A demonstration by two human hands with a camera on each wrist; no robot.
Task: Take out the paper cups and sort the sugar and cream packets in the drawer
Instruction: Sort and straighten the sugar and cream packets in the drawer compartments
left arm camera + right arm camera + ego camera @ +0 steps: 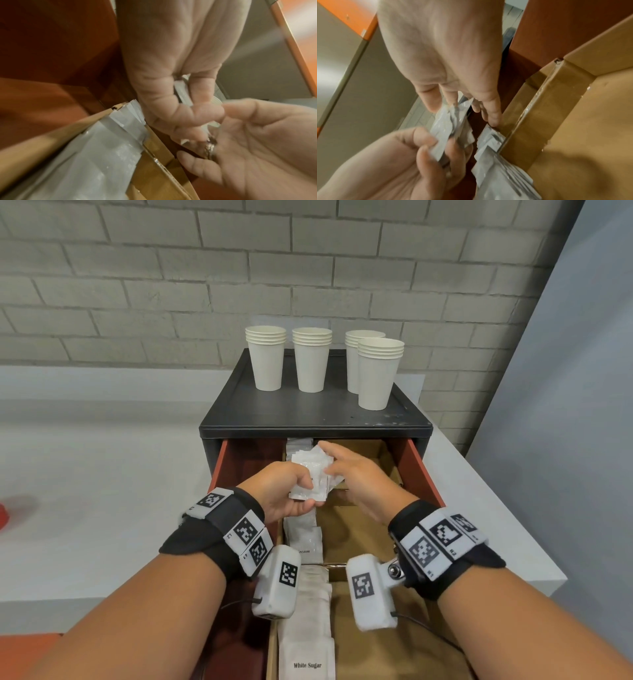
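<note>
Gripping cream packets [310,474] — hands, wrist-view ring [209,148]

A pale grey desk [102,474] fills the left and middle of the head view, its right edge running down the right side. A black cabinet [308,412] stands on it at centre, against the brick wall. Four stacks of paper cups [311,361] stand upright on the cabinet's top, three towards the back, one nearer on the right. A red object [2,517] sits on the desk at the far left edge.
</note>
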